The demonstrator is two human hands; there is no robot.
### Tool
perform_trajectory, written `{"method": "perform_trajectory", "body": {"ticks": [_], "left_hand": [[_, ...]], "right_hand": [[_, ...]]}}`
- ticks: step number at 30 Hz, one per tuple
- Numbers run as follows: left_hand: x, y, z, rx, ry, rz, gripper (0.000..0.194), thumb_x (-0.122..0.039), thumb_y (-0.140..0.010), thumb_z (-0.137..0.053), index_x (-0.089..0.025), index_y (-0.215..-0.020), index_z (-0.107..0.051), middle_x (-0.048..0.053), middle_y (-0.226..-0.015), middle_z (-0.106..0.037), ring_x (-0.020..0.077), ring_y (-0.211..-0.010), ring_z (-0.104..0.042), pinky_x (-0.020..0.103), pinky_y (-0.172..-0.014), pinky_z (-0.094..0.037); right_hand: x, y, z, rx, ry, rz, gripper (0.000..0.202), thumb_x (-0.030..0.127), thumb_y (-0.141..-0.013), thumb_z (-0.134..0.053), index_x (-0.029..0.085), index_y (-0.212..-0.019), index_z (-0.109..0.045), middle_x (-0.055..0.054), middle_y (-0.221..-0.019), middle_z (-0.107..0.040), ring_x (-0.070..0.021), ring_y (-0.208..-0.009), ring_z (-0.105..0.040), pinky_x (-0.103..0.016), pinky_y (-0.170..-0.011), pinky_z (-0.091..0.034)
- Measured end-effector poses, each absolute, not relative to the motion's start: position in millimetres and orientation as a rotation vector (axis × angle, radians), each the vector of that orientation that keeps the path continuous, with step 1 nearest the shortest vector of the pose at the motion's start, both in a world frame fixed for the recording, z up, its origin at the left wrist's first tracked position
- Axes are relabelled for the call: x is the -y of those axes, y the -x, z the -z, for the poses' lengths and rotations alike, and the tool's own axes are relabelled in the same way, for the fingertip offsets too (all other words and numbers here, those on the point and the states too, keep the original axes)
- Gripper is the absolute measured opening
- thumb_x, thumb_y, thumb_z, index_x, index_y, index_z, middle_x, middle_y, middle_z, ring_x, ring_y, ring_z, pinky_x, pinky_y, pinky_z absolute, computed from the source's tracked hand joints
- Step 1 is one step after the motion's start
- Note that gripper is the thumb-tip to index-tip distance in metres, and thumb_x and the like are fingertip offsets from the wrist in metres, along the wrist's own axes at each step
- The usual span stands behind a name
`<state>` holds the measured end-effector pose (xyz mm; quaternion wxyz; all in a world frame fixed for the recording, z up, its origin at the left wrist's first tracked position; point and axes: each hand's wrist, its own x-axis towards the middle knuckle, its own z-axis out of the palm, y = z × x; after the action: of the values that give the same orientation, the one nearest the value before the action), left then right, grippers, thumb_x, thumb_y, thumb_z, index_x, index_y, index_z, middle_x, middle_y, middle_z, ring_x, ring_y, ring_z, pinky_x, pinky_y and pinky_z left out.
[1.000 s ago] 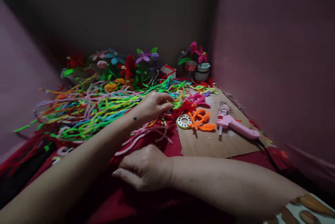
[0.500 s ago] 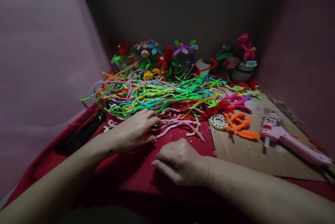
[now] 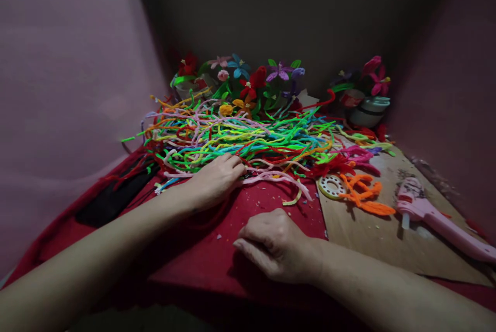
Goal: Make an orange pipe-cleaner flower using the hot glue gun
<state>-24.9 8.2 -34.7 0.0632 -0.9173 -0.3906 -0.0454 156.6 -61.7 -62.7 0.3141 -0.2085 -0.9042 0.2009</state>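
Many coloured fuzzy stems (image 3: 240, 138) lie in a tangled heap across the red cloth (image 3: 201, 265). At the heap's front edge is my left hand (image 3: 220, 179), its fingers bent down among the stems; the fingertips and anything in them are hidden. Pale pink stems (image 3: 279, 176) extend just right of those fingers. Closer to me, my right hand (image 3: 275, 244) rests on the cloth with its fingers curled closed. Whether something small is inside it cannot be made out.
A pink glue gun (image 3: 437, 215) lies on a brown board (image 3: 356, 239) at the right, near an orange fuzzy flower (image 3: 366, 195) and a white ring with holes (image 3: 332, 186). Fuzzy flowers (image 3: 251, 84) stand behind the heap. A black item (image 3: 108, 200) lies left.
My left hand has moved slightly forward against the heap, and the pink stems by it have shifted. My right hand keeps its closed pose. The whole view has shifted a little.
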Motion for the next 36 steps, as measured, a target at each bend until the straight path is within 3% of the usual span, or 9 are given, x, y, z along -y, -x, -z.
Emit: {"method": "perform_trajectory", "body": {"ticks": [8,17,28,31,36], "left_hand": [[-53.0,35.5,37.9,1.241,2.841,0.240,0.029,-0.026,-0.087,-0.039,-0.014,-0.077,-0.064,0.009,-0.086,-0.059,0.0169,-0.084,-0.051,0.028,-0.077,-0.041],[-78.9,27.5,32.1,1.496,2.555,0.323,0.028,-0.029,-0.084,-0.042,-0.014,-0.085,-0.066,0.009,-0.082,-0.063,0.0187,-0.080,-0.056,0.028,-0.071,-0.043],[-95.5,8.1,39.1,1.552,2.444,0.248,0.031,-0.015,-0.084,-0.033,-0.008,-0.093,-0.061,0.017,-0.093,-0.059,0.0238,-0.089,-0.056,0.033,-0.074,-0.043],[-95.6,8.5,35.6,1.512,2.538,0.151,0.027,-0.011,-0.079,-0.037,-0.009,-0.089,-0.061,0.015,-0.089,-0.059,0.0204,-0.082,-0.056,0.029,-0.071,-0.043],[-83.5,21.1,23.1,1.425,2.709,0.042,0.019,-0.017,-0.072,-0.049,-0.015,-0.085,-0.062,0.007,-0.083,-0.058,0.0164,-0.074,-0.055,0.024,-0.065,-0.042]], "right_hand": [[62.3,-156.8,62.3,2.387,0.547,-0.560,0.022,0.023,-0.085,-0.045,0.015,-0.069,-0.058,-0.004,-0.057,-0.061,-0.0112,-0.052,-0.054,-0.021,-0.050,-0.035],[60.5,-156.6,62.1,2.368,0.564,-0.570,0.022,0.023,-0.085,-0.045,0.015,-0.070,-0.058,-0.003,-0.056,-0.058,-0.0099,-0.050,-0.051,-0.020,-0.050,-0.035],[60.2,-156.8,63.5,2.375,0.579,-0.575,0.022,0.024,-0.086,-0.044,0.015,-0.070,-0.058,-0.002,-0.055,-0.057,-0.0100,-0.049,-0.049,-0.021,-0.049,-0.034],[59.6,-156.7,63.6,2.364,0.586,-0.573,0.023,0.024,-0.086,-0.044,0.015,-0.069,-0.057,-0.002,-0.054,-0.056,-0.0101,-0.049,-0.048,-0.021,-0.049,-0.034],[59.0,-156.4,62.5,2.349,0.583,-0.568,0.023,0.024,-0.085,-0.045,0.015,-0.068,-0.057,-0.002,-0.055,-0.057,-0.0097,-0.049,-0.048,-0.020,-0.049,-0.034]]}}
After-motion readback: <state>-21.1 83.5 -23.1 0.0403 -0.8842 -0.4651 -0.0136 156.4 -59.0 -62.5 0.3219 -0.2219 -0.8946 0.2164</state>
